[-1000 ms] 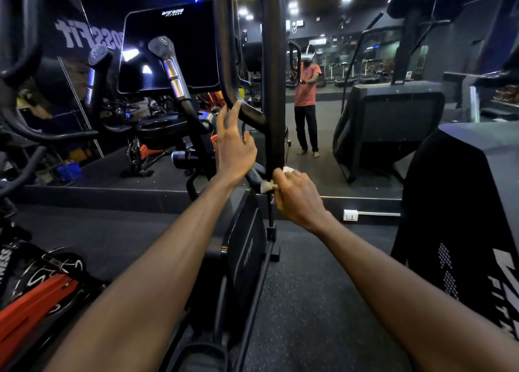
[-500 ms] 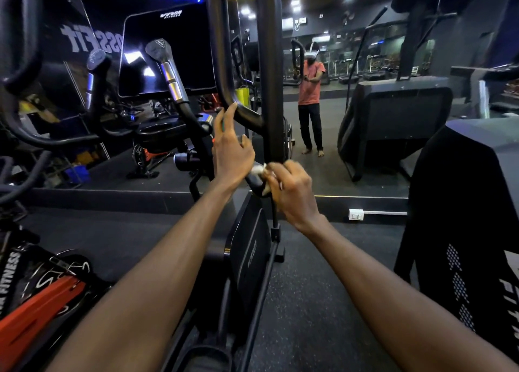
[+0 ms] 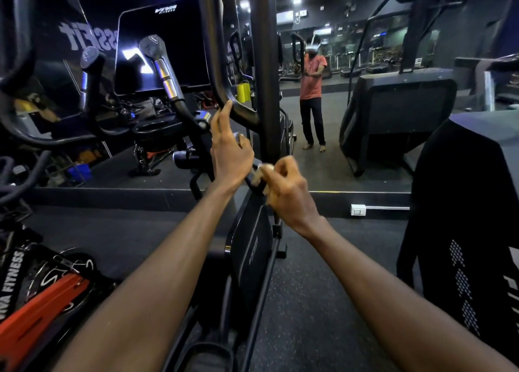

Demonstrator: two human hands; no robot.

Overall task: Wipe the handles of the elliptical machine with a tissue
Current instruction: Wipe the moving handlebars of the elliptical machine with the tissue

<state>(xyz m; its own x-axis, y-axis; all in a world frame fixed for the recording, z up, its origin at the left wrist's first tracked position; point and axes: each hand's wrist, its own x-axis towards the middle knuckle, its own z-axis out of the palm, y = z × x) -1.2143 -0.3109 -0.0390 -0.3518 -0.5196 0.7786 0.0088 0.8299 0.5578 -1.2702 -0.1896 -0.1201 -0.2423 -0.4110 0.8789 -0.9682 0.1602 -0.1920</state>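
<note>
The elliptical's black handle bar [image 3: 264, 71] rises straight up in front of me, with a curved black branch [image 3: 222, 71] joining it from the left. My left hand [image 3: 229, 155] rests against that curved branch, its forefinger stretched up along the bar and the other fingers loosely bent. My right hand [image 3: 286, 192] grips a crumpled white tissue [image 3: 261, 172] and presses it onto the low part of the handle, where the bar meets a black joint. Most of the tissue is hidden inside the fist.
A mirror wall ahead reflects a person [image 3: 311, 90] in an orange shirt. A second handle with a silver grip [image 3: 165, 74] stands to the left. A red and black machine [image 3: 36, 293] sits lower left, a black machine housing [image 3: 474, 203] on the right.
My right hand with the tissue has slid left and up along the lower handle toward my left hand. The left hand has stayed on the curved bar.
</note>
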